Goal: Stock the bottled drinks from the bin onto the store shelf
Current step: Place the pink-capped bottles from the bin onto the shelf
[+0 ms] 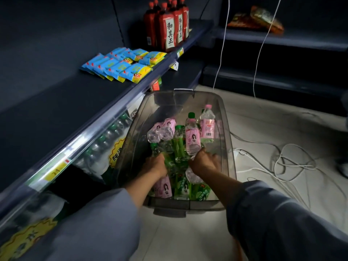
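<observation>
Fingers and lower shelf hidden

Both hands' fingers were buried among the bottles (pixel 179 147) in the bin (pixel 225 129), grip unclear. Shelf (pixel 79 140) edge hid most green-capped bottles (pixel 105 140) below; label print too small.

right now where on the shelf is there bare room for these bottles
The shelf is bare left of the blue snack packets, down to its front rail. Farther along, the packets and red bottles crowd it. The bin is free at its far end; both hands sit among bottles nearer.

Both hands reach into the clear bin (pixel 225 129): left hand (pixel 155 164) on green bottles (pixel 178 147), right hand (pixel 204 162) gripping a pink-labelled bottle (pixel 192 136).
</observation>
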A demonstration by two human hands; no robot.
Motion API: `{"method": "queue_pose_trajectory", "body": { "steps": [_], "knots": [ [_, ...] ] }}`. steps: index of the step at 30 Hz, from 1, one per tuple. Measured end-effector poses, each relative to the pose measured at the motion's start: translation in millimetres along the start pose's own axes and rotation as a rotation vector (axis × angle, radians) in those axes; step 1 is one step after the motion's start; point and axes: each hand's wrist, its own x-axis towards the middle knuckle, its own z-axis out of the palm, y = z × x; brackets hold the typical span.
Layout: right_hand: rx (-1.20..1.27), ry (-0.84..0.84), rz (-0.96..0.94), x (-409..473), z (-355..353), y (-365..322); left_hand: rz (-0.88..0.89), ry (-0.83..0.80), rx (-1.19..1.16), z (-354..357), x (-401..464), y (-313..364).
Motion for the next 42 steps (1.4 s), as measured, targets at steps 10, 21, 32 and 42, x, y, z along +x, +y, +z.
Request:
{"method": "queue_pose_trajectory", "body": {
  "steps": [10,21,32,42],
  "knots": [
    [0.146,-0.005,-0.032,-20.8,-2.1,-3.8,0.073,0.082,-0.036,-3.1,-20.7,15.2],
    [0.507,0.006,-0.134,-79.1,-38.4,-5.7,0.138,0.356,-0.295,-53.9,-76.0,22.0],
    [0.747,0.14,-0.486,-191.8,-89.4,-60.9,0.149,0.578,-0.236,-156.7,-187.2,-14.9],
    [0.695,0.187,-0.882,-310.7,-84.9,-185.4,0.057,0.873,-0.115,-224.0,-307.5,-139.1]
  ]
}}
